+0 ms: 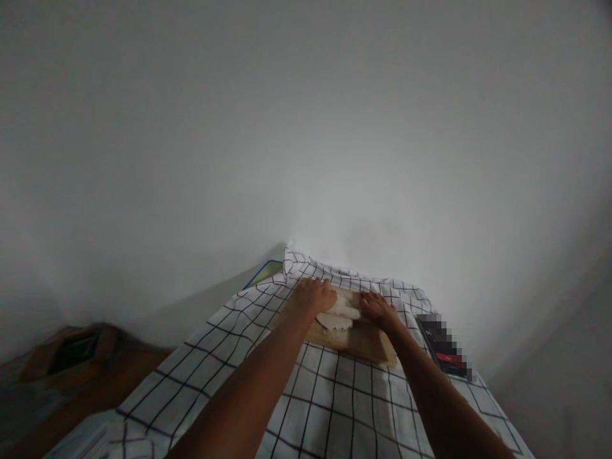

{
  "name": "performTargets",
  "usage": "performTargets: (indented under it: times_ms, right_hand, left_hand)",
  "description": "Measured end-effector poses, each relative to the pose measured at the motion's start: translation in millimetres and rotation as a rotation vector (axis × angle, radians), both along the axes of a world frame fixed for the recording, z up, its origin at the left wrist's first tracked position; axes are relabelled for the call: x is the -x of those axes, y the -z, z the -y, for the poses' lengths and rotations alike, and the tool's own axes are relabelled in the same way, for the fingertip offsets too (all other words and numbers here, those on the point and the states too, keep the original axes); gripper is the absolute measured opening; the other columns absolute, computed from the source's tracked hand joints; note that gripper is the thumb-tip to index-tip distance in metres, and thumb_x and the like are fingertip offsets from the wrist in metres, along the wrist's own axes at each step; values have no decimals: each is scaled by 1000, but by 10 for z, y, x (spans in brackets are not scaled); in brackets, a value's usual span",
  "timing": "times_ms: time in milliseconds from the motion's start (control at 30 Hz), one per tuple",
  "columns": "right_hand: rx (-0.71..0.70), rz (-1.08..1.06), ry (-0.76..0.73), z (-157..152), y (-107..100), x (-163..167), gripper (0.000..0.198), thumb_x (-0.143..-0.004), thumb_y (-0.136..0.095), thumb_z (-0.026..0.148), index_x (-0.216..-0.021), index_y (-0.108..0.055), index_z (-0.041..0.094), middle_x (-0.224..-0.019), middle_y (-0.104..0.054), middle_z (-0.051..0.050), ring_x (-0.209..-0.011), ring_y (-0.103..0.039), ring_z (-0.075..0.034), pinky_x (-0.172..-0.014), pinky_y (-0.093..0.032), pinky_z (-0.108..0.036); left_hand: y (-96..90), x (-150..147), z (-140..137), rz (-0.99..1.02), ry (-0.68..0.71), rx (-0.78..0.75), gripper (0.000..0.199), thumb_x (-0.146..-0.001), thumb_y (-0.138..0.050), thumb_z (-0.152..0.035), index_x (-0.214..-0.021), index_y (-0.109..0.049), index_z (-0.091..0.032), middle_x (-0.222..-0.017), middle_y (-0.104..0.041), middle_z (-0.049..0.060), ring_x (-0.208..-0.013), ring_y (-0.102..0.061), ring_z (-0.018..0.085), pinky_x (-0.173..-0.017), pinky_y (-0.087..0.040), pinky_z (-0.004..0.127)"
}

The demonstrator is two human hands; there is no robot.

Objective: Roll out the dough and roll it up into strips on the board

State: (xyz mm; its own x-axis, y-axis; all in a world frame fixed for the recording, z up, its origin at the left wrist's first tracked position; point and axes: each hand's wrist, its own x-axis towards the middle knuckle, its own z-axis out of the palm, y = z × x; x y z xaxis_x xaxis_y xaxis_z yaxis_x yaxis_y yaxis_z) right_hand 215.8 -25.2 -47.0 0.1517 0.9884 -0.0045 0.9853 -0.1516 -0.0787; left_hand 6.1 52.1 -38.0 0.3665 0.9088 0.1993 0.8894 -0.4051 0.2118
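Observation:
A wooden board lies on a white cloth with a black grid that covers a table. On the board sits a pale white lump, perhaps dough or folded fabric. My left hand rests palm down on the left end of the lump. At the lump's right end, my right hand presses with curled fingers. Both forearms reach in from the bottom of the view.
A dark phone-like object, partly pixelated, lies on the cloth right of the board. A green sheet with a blue edge shows behind the cloth. A brown wooden surface is at the left. A plain white wall fills the background.

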Motion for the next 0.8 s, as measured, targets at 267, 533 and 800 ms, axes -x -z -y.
performTargets:
  times_ms: [267, 533, 800]
  right_hand:
    - [-13, -74, 99, 28, -23, 22, 55, -108, -26, 40, -158, -45, 27, -168, -38, -15, -154, -36, -36, -115, -39, -66]
    - [-18, -76, 99, 189, -17, 52, 53, -106, -28, 36, -155, -48, 29, -169, -38, -11, -154, -35, -33, -115, -40, -64]
    - [-8, -62, 74, 391, -22, 107, 51, -108, -26, 37, -151, -51, 31, -165, -43, -9, -154, -33, -31, -113, -40, -65]
  left_hand:
    - [-159, 51, 203, -50, 19, -29, 39, -99, -48, -35, -127, -71, -21, -132, -72, 15, -128, -63, 32, -110, -45, 50]
    - [-158, 95, 413, -14, 39, -49, 44, -101, -47, -36, -137, -67, -21, -142, -68, 13, -135, -58, 31, -115, -42, 49]
    - [-34, 110, 549, 11, 36, -59, 49, -103, -44, -39, -147, -61, -21, -152, -60, 14, -146, -47, 34, -123, -31, 57]
